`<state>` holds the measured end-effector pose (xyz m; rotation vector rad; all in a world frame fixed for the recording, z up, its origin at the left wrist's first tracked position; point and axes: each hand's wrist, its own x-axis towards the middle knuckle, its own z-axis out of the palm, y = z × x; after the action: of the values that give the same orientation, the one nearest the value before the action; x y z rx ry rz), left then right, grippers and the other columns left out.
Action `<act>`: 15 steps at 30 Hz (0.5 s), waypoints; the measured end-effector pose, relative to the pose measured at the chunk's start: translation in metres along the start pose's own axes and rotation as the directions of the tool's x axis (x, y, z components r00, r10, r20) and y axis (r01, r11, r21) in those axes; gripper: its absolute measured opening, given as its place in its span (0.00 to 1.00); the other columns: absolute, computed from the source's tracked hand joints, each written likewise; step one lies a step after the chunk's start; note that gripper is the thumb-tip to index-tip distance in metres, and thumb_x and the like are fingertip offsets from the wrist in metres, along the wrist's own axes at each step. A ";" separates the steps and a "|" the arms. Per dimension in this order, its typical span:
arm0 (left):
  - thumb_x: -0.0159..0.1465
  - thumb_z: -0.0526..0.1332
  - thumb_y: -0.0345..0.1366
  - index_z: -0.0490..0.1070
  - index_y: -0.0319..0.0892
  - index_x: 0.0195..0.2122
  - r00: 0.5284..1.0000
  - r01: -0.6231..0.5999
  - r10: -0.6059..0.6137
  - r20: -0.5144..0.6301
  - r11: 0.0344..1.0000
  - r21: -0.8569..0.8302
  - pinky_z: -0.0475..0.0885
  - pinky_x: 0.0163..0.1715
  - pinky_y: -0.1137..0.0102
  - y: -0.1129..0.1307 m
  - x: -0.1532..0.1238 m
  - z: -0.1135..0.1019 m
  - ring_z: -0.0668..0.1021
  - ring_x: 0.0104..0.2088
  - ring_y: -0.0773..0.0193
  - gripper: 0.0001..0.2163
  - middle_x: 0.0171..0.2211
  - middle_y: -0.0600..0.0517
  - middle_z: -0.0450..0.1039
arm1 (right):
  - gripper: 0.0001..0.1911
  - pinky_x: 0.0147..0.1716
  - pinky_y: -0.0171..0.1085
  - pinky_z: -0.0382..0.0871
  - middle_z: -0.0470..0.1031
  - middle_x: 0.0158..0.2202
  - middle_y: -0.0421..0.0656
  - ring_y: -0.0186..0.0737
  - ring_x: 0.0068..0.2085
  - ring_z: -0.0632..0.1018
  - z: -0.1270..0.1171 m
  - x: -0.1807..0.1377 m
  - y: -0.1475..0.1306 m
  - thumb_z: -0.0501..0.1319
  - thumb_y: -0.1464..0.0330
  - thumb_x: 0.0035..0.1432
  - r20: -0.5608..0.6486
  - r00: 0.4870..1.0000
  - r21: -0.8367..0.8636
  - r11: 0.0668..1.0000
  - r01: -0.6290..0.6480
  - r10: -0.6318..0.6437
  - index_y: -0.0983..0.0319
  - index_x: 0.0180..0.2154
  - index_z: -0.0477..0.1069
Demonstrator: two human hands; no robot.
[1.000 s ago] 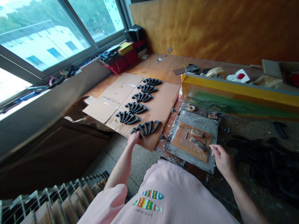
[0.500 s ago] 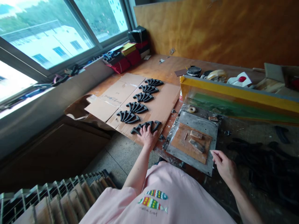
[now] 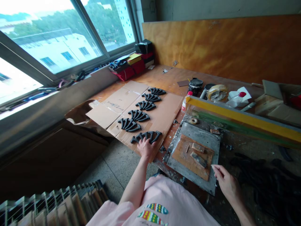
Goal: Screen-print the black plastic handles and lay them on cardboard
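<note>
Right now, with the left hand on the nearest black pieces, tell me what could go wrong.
1. The cardboard sticks out past the bench edge under the left hand; pressing there could tip it and spill the black pieces.
2. Those pieces lie fanned tight together, so nudging one may shift the rest.
3. The right hand rests by the metal plate corner, which might scratch it.

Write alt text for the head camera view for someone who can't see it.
A person's left hand rests on the nearest cluster of black curved parts on flattened cardboard; the right hand touches a metal plate's corner.
</note>
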<state>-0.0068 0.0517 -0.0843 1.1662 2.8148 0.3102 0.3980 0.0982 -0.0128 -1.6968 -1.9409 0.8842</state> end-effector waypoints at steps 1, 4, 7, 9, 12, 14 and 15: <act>0.59 0.58 0.55 0.77 0.47 0.49 0.999 -0.032 0.032 -0.007 0.999 0.004 0.61 0.55 0.53 -0.004 -0.001 -0.002 0.64 0.59 0.43 0.24 0.60 0.46 0.67 | 0.29 0.22 0.33 0.70 0.76 0.22 0.43 0.41 0.23 0.78 0.001 0.001 -0.002 0.51 0.41 0.55 -0.010 1.000 0.008 1.000 -0.001 0.001 0.58 0.34 0.75; 0.59 0.60 0.54 0.77 0.48 0.49 0.993 -0.115 0.116 -0.030 0.993 0.022 0.61 0.56 0.52 -0.010 0.003 -0.009 0.64 0.60 0.43 0.22 0.59 0.46 0.69 | 0.28 0.23 0.33 0.72 0.77 0.23 0.44 0.41 0.23 0.78 0.004 0.005 -0.007 0.52 0.41 0.55 -0.048 0.999 0.030 1.000 -0.006 0.008 0.57 0.33 0.75; 0.59 0.61 0.53 0.77 0.49 0.49 0.983 -0.167 0.169 -0.071 0.985 0.039 0.60 0.57 0.53 -0.003 0.031 -0.017 0.64 0.60 0.43 0.21 0.59 0.46 0.69 | 0.27 0.22 0.33 0.72 0.77 0.23 0.44 0.42 0.23 0.78 0.007 0.008 -0.010 0.53 0.41 0.53 -0.086 0.995 0.057 0.998 -0.038 0.043 0.56 0.32 0.75; 0.59 0.61 0.53 0.77 0.49 0.50 0.973 -0.204 0.206 -0.103 0.978 0.036 0.59 0.58 0.54 0.014 0.063 -0.023 0.64 0.61 0.44 0.21 0.59 0.46 0.68 | 0.26 0.21 0.33 0.72 0.78 0.23 0.43 0.43 0.22 0.78 0.008 0.008 -0.010 0.54 0.41 0.52 -0.112 0.990 0.076 0.994 -0.077 0.085 0.54 0.32 0.76; 0.60 0.60 0.53 0.77 0.49 0.50 0.948 -0.291 0.290 -0.132 0.957 0.018 0.58 0.58 0.54 0.055 0.126 -0.029 0.63 0.61 0.44 0.22 0.60 0.47 0.68 | 0.23 0.20 0.34 0.72 0.78 0.22 0.42 0.44 0.21 0.78 0.006 0.007 -0.005 0.57 0.42 0.49 -0.171 0.974 0.087 0.987 -0.133 0.146 0.51 0.30 0.77; 0.60 0.59 0.54 0.77 0.49 0.49 0.926 -0.354 0.350 -0.142 0.935 0.000 0.58 0.58 0.53 0.089 0.172 -0.031 0.63 0.61 0.44 0.22 0.60 0.46 0.68 | 0.21 0.18 0.35 0.72 0.77 0.20 0.41 0.44 0.20 0.78 0.003 0.004 0.000 0.58 0.42 0.47 -0.229 0.955 0.085 0.981 -0.173 0.189 0.49 0.28 0.77; 0.60 0.59 0.54 0.77 0.48 0.49 0.913 -0.386 0.380 -0.146 0.922 -0.011 0.59 0.57 0.52 0.107 0.194 -0.032 0.63 0.60 0.44 0.22 0.60 0.46 0.68 | 0.20 0.18 0.35 0.72 0.76 0.18 0.41 0.45 0.19 0.78 0.001 0.001 0.002 0.58 0.42 0.46 -0.255 0.943 0.088 0.977 -0.196 0.212 0.48 0.27 0.77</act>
<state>-0.0745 0.2579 -0.0294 1.7528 2.6557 0.4889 0.3987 0.0994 -0.0152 -1.8965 -1.5703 0.7364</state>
